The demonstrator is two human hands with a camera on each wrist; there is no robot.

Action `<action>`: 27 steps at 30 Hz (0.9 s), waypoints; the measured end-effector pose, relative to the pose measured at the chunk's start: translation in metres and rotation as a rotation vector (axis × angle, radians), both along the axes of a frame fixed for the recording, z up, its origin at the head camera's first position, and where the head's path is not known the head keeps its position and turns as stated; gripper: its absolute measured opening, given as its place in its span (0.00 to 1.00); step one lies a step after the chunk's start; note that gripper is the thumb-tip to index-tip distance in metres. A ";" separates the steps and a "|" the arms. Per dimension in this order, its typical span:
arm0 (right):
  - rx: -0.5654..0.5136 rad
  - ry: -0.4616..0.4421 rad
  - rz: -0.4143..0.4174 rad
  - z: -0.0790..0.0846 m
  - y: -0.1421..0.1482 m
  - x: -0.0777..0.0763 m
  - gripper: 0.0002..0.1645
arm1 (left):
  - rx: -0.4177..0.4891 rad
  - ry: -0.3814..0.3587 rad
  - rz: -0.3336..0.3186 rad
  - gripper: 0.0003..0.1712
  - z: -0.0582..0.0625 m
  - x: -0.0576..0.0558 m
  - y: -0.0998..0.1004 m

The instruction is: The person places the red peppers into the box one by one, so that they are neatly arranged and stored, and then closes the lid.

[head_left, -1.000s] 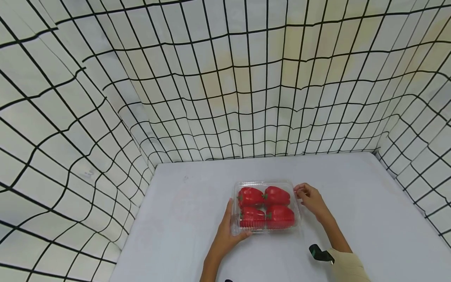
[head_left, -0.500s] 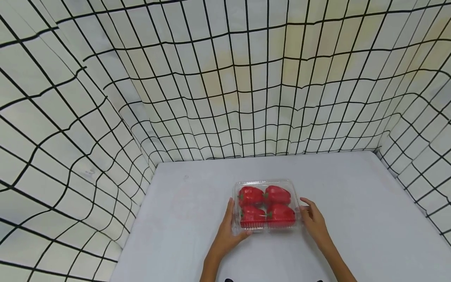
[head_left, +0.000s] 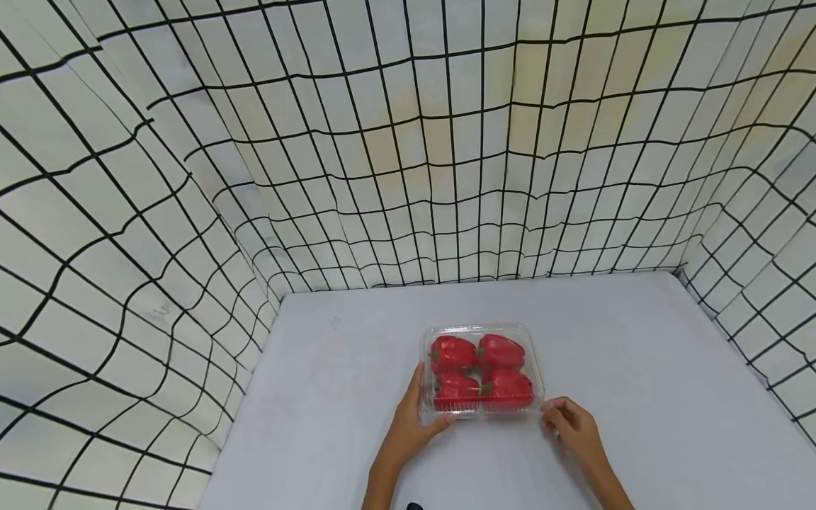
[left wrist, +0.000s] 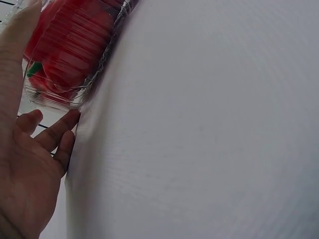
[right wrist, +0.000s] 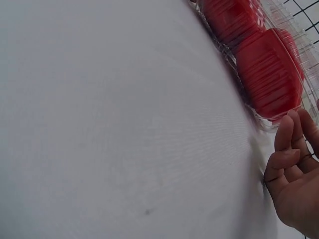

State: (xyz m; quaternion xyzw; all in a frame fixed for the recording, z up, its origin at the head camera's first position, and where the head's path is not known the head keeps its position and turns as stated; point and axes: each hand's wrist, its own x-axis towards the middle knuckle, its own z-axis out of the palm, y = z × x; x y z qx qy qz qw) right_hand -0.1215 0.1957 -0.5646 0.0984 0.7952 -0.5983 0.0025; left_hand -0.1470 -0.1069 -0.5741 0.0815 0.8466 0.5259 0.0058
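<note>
A clear plastic clamshell box (head_left: 474, 330) lies on the white table, its lid down over several red bell peppers (head_left: 506, 388) with green stems. At its front left corner my left hand (head_left: 404, 425) holds the box, fingers along the left side and thumb at the front edge. My right hand (head_left: 574, 428) is at the front right corner, its curled fingertips pinching the rim. In the left wrist view the left fingers (left wrist: 62, 132) reach the end of the box. The right wrist view has the right fingertips (right wrist: 291, 119) against the box's corner.
White table surface (head_left: 331, 397) surrounds the box. Beyond its back and side edges stand pale walls behind a black net (head_left: 440, 170). A small dark object (head_left: 414, 506) shows at the bottom edge, near the left wrist.
My right hand has slid from the box's back right corner down along the right side to the front right corner. The left hand and the box have stayed in place.
</note>
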 end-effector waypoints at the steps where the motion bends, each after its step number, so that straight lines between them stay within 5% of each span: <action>1: -0.029 -0.009 0.005 0.000 0.000 -0.001 0.14 | 0.004 0.000 -0.002 0.63 0.000 -0.001 0.000; 10: -0.170 -0.133 0.002 0.005 0.001 -0.005 0.17 | 0.018 -0.004 -0.016 0.63 0.000 -0.003 0.000; 19: -0.220 -0.150 0.008 0.006 -0.001 -0.007 0.10 | 0.008 0.011 -0.043 0.63 0.000 -0.004 -0.003; 27: -0.202 -0.148 0.025 0.001 0.001 -0.006 0.13 | 0.078 0.102 -0.012 0.29 -0.002 0.005 -0.017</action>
